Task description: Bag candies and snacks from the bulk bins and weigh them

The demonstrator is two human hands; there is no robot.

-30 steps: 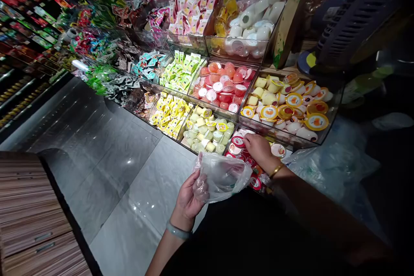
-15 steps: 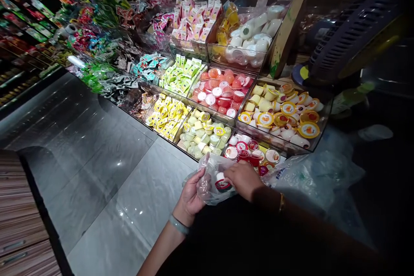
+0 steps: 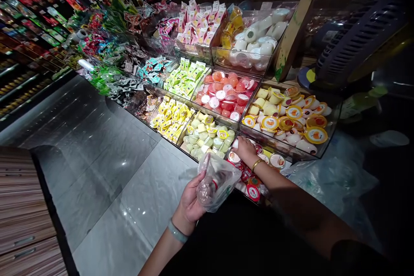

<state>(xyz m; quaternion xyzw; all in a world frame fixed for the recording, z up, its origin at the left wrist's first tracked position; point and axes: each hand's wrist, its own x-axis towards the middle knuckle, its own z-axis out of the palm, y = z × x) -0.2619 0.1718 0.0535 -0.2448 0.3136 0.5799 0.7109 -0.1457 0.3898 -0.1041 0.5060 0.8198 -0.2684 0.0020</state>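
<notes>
My left hand [image 3: 191, 200] grips a clear plastic bag [image 3: 223, 181] over the front edge of the display, its thumb pressed on the film. Something dark and reddish shows blurrily through the bag. My right hand [image 3: 246, 152] is down in the front bin of red and white jelly cups [image 3: 252, 192]. Its fingers are closed around a small white jelly cup [image 3: 236, 142], partly hidden by them. Left of that bin lie pale green jelly cups [image 3: 207, 134]. Behind it is a bin of yellow and orange jelly cups [image 3: 294, 112].
Red jelly cups [image 3: 223, 90], yellow packets [image 3: 173, 114] and green packets [image 3: 184, 75] fill neighbouring clear bins. A purple fan [image 3: 349, 43] stands at right, above a loose plastic bag [image 3: 333, 168]. Grey floor tiles [image 3: 129, 189] and a wooden cabinet [image 3: 27, 211] lie to the left.
My right hand has left the plastic bag and reached forward into the front bin, closing on a white jelly cup. My left hand still holds the bag. The view has shifted slightly.
</notes>
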